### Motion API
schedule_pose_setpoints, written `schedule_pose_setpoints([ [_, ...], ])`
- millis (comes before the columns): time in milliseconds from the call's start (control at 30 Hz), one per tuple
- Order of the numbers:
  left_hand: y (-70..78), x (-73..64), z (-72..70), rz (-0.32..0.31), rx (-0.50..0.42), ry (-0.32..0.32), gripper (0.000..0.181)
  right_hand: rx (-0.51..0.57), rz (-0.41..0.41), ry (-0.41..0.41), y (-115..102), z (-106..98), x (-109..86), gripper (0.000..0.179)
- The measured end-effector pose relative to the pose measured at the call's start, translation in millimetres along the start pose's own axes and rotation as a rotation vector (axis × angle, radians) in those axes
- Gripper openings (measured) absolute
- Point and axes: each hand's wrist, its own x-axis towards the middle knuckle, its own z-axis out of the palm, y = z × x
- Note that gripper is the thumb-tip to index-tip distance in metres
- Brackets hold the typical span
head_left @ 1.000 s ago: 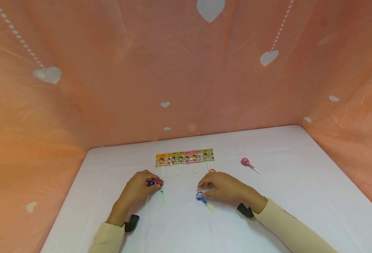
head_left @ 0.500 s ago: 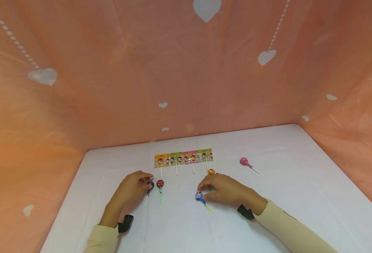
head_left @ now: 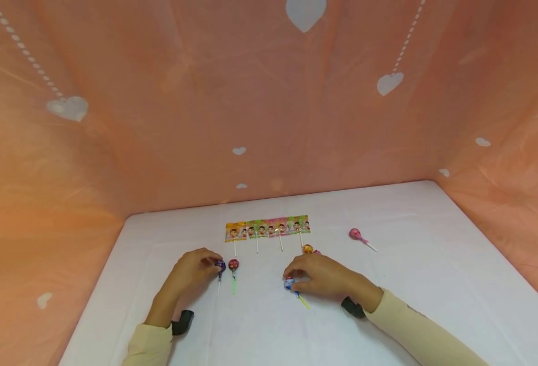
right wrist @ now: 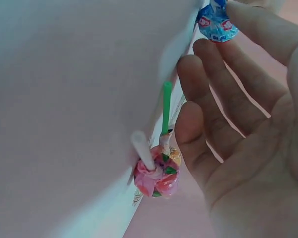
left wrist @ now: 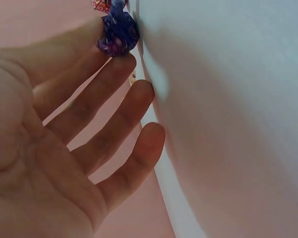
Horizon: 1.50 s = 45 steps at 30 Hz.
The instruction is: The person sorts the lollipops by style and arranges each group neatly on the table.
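Note:
In the head view my left hand [head_left: 198, 269] pinches the head of a purple-wrapped lollipop [head_left: 220, 265] between thumb and fingertips; its white stick points toward me. The left wrist view shows the same purple lollipop [left wrist: 119, 34] at the thumb and fingertips. Just right of it lies a red lollipop [head_left: 234, 264] with a green stick. My right hand [head_left: 326, 274] holds a blue lollipop [head_left: 289, 283] with a yellow stick, thumb and fingers at its head, as the right wrist view of the blue lollipop [right wrist: 217, 25] also shows.
A row of flat-wrapped lollipops [head_left: 267, 227] lies farther back on the white table [head_left: 159, 234]. Beyond my right hand a yellow lollipop [head_left: 307, 248] and a pink one [right wrist: 156, 178] lie close together, partly hidden. Another pink lollipop [head_left: 355, 234] lies alone at the right.
My left hand has come away from the red lollipop and moved the purple one beside it, its stick now straighter. My right fingers have come in closer over the blue lollipop.

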Motion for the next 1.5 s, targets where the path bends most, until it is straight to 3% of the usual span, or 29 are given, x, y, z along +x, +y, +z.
schedule_pose_setpoints([
  [233, -1.8, -2.4, -2.8, 0.036, -0.004, -0.020, 0.025, 0.006, 0.001, 0.011, -3, 2, -1.2, 0.017],
  [367, -3.4, -2.5, -2.2, 0.061, -0.002, -0.018, 0.023, -0.030, 0.041, 0.044, -4, 0, -2.8, 0.018],
  [633, -0.6, -0.8, 0.0, 0.053, 0.015, 0.007, 0.022, -0.234, 0.047, 0.224, -1, -6, -5.2, 0.021],
  [767, 1.1, -2.7, 1.0, 0.020, 0.019, 0.009, 0.022, -0.335, 0.032, 0.299, -5, 2, -5.4, 0.022],
  [900, 2.5, -4.5, 2.0, 0.009, 0.018, 0.016, 0.021, -0.362, 0.014, 0.369, -13, 12, -3.1, 0.021],
  [1067, 4.0, -4.8, 3.3, 0.026, 0.025, 0.026, 0.021, -0.343, 0.082, 0.417, -17, 18, 2.6, 0.022],
  [1267, 4.9, -5.3, 3.2, 0.011, 0.031, 0.024, 0.021, -0.156, 0.180, 0.403, -18, 16, 9.0, 0.022],
  [1500, 5.2, -5.5, 2.9, 0.011, 0.025, 0.030, 0.021, -0.098, 0.173, 0.386, -19, 12, 16.6, 0.021],
])
